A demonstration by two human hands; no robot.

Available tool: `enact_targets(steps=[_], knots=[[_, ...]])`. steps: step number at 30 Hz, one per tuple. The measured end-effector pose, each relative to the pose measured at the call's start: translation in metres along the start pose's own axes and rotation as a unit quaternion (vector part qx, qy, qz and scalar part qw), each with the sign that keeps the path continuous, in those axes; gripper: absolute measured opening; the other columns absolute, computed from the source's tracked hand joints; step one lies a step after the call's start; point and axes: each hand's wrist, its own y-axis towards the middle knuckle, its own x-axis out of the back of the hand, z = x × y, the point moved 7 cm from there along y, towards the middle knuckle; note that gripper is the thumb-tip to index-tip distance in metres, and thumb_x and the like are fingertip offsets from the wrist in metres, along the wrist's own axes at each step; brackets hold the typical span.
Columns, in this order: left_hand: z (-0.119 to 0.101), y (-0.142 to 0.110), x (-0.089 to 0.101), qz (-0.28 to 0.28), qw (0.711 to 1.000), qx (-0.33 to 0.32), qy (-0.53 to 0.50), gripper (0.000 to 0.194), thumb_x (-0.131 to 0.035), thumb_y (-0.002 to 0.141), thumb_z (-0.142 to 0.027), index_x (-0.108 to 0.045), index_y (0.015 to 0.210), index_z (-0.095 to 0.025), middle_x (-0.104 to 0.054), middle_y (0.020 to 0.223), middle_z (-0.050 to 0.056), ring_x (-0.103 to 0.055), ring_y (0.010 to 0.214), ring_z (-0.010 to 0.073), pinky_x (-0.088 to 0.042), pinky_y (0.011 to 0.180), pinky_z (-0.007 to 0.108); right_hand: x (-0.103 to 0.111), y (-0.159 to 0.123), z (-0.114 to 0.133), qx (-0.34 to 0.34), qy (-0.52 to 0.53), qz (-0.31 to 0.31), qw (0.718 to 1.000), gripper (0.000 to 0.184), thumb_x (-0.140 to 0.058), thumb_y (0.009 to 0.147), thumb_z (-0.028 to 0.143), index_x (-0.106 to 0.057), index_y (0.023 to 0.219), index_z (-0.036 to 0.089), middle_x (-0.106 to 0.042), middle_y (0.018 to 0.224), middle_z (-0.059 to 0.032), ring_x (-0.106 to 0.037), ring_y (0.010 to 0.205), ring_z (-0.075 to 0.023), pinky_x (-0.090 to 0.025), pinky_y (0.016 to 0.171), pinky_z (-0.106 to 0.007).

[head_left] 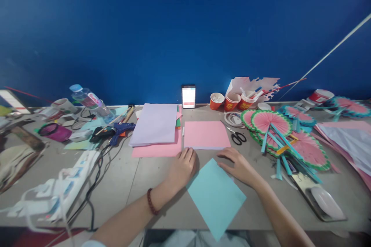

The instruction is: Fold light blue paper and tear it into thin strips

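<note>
A square sheet of teal paper (pixel 216 198) lies turned cornerwise in front of me, its near corner reaching past the table's front edge. My left hand (pixel 182 168) rests palm down beside its upper left edge, fingers close together and slightly bent on the table; nothing shows in them. On the other side, my right hand (pixel 239 165) is open, thumb and fingers apart, by the upper right edge of the sheet. Whether its fingertips touch the paper I cannot tell. Just beyond both hands is a pink sheet (pixel 207 133) with a lilac strip along its near edge.
A lilac paper stack (pixel 156 123) lies on pink paper at left. Black-handled scissors (pixel 238 137), red paper cups (pixel 232 102) and watermelon-coloured paper fans (pixel 271 123) are at right. Further left are a blue glue gun (pixel 121 131), a bottle (pixel 92 102) and a power strip (pixel 75 185).
</note>
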Motion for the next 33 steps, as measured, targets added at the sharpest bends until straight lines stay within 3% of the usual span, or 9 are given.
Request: enact_targets(steps=[4, 10, 15, 21, 24, 27, 30, 33], knots=[[0.001, -0.001, -0.001, 0.012, 1.0, 0.005, 0.0, 0.036, -0.041, 0.088, -0.013, -0.049, 0.123, -0.011, -0.055, 0.123, 0.016, -0.049, 0.115, 0.0264, -0.043, 0.09, 0.04, -0.009, 0.001, 0.011, 0.008, -0.022, 0.041, 0.999, 0.024, -0.067, 0.077, 0.031, -0.064, 0.099, 0.022, -0.062, 0.098, -0.0076, -0.055, 0.098, -0.0234, -0.045, 0.088, -0.038], [0.001, -0.001, -0.004, 0.021, 1.0, 0.004, 0.002, 0.036, -0.041, 0.088, -0.012, -0.049, 0.123, -0.011, -0.054, 0.124, 0.015, -0.048, 0.115, 0.0271, -0.043, 0.09, 0.04, -0.014, 0.001, 0.007, 0.011, -0.01, 0.047, 0.999, 0.009, -0.059, 0.083, 0.026, -0.065, 0.089, 0.021, -0.062, 0.092, -0.0069, -0.056, 0.093, -0.0224, -0.046, 0.084, -0.038], [0.001, 0.0, -0.001, 0.017, 1.0, 0.003, -0.004, 0.036, -0.041, 0.088, -0.013, -0.05, 0.122, -0.011, -0.055, 0.124, 0.015, -0.049, 0.115, 0.0276, -0.044, 0.089, 0.041, -0.013, 0.0, 0.001, 0.005, -0.018, 0.015, 1.0, 0.031, -0.062, 0.08, 0.026, -0.062, 0.112, 0.024, -0.061, 0.102, -0.0083, -0.056, 0.098, -0.0235, -0.046, 0.089, -0.041], [0.002, -0.001, 0.0, 0.011, 1.0, 0.011, -0.022, 0.036, -0.041, 0.088, -0.013, -0.05, 0.123, -0.012, -0.055, 0.124, 0.014, -0.048, 0.115, 0.0273, -0.042, 0.091, 0.041, -0.013, 0.002, 0.002, 0.013, -0.016, 0.016, 1.0, 0.017, -0.06, 0.082, 0.026, -0.069, 0.097, 0.024, -0.061, 0.095, -0.0078, -0.058, 0.093, -0.0226, -0.048, 0.085, -0.038], [0.005, 0.0, 0.001, 0.004, 0.999, 0.018, -0.049, 0.036, -0.042, 0.087, -0.012, -0.051, 0.121, -0.013, -0.055, 0.124, 0.013, -0.05, 0.113, 0.0265, -0.043, 0.09, 0.041, -0.014, 0.002, 0.002, 0.012, 0.023, 0.02, 0.999, 0.015, -0.059, 0.083, 0.028, -0.069, 0.093, 0.023, -0.064, 0.094, -0.0077, -0.059, 0.092, -0.0224, -0.047, 0.085, -0.038], [0.011, 0.002, 0.008, -0.011, 0.994, 0.038, -0.1, 0.035, -0.04, 0.088, -0.013, -0.052, 0.12, -0.016, -0.058, 0.12, 0.013, -0.053, 0.11, 0.024, -0.044, 0.089, 0.039, -0.017, 0.001, -0.006, -0.035, 0.092, 0.022, 0.995, 0.019, -0.059, 0.082, 0.03, -0.067, 0.097, 0.022, -0.066, 0.087, -0.0058, -0.061, 0.081, -0.0196, -0.05, 0.075, -0.033], [0.022, 0.006, 0.019, -0.036, 0.983, 0.084, -0.162, 0.034, -0.034, 0.091, -0.018, -0.049, 0.122, -0.017, -0.06, 0.117, 0.011, -0.056, 0.105, 0.0221, -0.045, 0.088, 0.039, -0.015, -0.001, -0.017, -0.105, 0.181, -0.016, 0.978, 0.026, -0.059, 0.08, 0.033, -0.064, 0.103, 0.02, -0.065, 0.081, -0.0043, -0.06, 0.071, -0.0167, -0.051, 0.065, -0.028], [0.036, 0.008, 0.025, -0.049, 0.962, 0.135, -0.232, 0.035, -0.028, 0.095, -0.022, -0.048, 0.123, -0.018, -0.062, 0.116, 0.01, -0.059, 0.101, 0.0199, -0.046, 0.086, 0.038, -0.009, -0.001, -0.024, -0.139, 0.26, -0.071, 0.953, 0.026, -0.059, 0.079, 0.037, -0.064, 0.098, 0.02, -0.064, 0.086, -0.0056, -0.06, 0.074, -0.0162, -0.051, 0.066, -0.027]])
